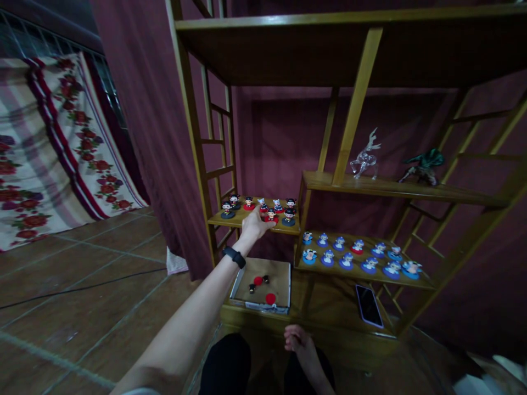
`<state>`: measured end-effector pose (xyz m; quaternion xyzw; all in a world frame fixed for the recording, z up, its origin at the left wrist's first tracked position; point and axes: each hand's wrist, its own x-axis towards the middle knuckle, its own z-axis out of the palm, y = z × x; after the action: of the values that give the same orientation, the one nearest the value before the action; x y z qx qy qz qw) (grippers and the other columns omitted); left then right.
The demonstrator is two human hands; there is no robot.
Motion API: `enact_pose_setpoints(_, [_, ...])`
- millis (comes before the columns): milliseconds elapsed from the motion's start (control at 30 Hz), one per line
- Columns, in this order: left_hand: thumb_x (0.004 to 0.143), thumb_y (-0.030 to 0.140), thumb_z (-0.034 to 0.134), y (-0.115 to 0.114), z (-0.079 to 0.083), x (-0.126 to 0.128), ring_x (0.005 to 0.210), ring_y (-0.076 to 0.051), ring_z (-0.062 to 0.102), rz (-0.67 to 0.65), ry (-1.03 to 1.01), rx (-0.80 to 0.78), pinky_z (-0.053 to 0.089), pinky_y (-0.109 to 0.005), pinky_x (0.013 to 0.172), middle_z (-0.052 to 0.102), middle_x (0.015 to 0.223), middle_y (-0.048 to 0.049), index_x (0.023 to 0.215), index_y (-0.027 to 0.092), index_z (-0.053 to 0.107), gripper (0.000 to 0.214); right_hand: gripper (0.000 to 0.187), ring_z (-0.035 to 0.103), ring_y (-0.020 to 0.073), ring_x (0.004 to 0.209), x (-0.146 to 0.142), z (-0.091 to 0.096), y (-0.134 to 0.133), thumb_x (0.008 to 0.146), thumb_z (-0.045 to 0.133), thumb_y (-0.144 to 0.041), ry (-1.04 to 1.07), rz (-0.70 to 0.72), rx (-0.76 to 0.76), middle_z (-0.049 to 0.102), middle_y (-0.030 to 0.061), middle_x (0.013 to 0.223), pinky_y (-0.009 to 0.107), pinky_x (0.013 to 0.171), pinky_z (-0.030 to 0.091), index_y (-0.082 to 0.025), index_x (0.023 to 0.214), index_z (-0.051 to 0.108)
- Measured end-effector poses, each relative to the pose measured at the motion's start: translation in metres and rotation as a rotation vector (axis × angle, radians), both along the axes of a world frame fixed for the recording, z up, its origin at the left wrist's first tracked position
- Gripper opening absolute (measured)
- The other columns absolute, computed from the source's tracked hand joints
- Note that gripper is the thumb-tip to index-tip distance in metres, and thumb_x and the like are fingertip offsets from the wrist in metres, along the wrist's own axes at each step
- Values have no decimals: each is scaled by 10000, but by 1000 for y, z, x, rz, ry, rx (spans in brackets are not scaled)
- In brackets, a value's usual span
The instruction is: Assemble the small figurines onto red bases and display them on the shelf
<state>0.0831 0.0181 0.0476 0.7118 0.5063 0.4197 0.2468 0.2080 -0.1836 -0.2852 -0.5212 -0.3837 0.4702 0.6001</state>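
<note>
My left hand [254, 224], with a dark band on its wrist, reaches to the upper left shelf [241, 220]. Its thumb and fingers close around the red base of a small black-haired figurine [271, 214] near the shelf's front edge. Beside and behind it stand other figurines, among them a dark-based one [289, 216] to the right and a white-headed one [278, 205] at the back. Low in front of my lap, my right hand [297, 339] has its fingers curled in, and nothing shows in them.
Below my left hand, an open cardboard box [274, 269] holds red discs and small dark-headed pieces. The lower right shelf [298, 263] bears rows of blue and purple figurines. A phone [369, 305] lies beneath. Above stand a clear deer figure [364, 156] and a green-caped figure [426, 165].
</note>
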Motion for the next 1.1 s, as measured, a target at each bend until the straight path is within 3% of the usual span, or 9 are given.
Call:
enact_pose_setpoints(267, [601, 411, 722, -5, 3, 0, 1023, -235, 568, 20, 91, 30, 365, -326, 876, 658, 1057, -58, 1345, 203, 344, 860, 459, 564, 160, 604, -2, 0, 10, 563, 682, -579, 38, -34, 0, 624, 48, 715, 333, 585, 512, -178, 784, 669])
enact_pose_setpoints(600, [622, 415, 707, -9, 1, -1, 1020, -225, 581, 35, 119, 78, 381, -309, 874, 663, 1051, -49, 1331, 208, 364, 815, 406, 559, 152, 584, 0, -5, 18, 548, 725, -527, 51, -25, 19, 620, 38, 693, 289, 524, 484, -188, 763, 666])
enact_pose_setpoints(800, [643, 355, 705, -18, -3, -3, 1019, -236, 579, -12, 16, 266, 395, -342, 901, 646, 1073, -71, 1294, 195, 416, 730, 410, 574, 166, 607, -1, -3, 23, 555, 720, -527, 36, -7, -12, 628, 41, 697, 306, 552, 491, -185, 774, 659])
enact_pose_setpoints(900, [736, 313, 624, -38, -20, -13, 1106, -218, 518, 5, -133, 449, 366, -355, 953, 574, 1198, -81, 1286, 209, 421, 596, 392, 584, 172, 635, -1, -1, 24, 574, 716, -500, 39, -12, -47, 637, 39, 724, 309, 573, 495, -189, 805, 652])
enact_pose_setpoints(967, [792, 285, 552, -55, -42, -23, 1157, -217, 471, 99, -178, 477, 322, -380, 996, 542, 1239, -69, 1270, 233, 438, 494, 370, 589, 179, 657, 1, 3, 25, 602, 698, -483, 2, -2, -69, 645, 45, 754, 320, 595, 499, -192, 825, 651])
enact_pose_setpoints(1100, [806, 246, 510, -63, -116, -47, 1136, -214, 480, 155, -170, 217, 324, -352, 997, 581, 1158, -62, 1118, 242, 571, 318, 331, 585, 180, 678, 6, 9, 31, 673, 620, -481, -99, -1, -80, 656, 53, 808, 326, 625, 501, -201, 846, 650])
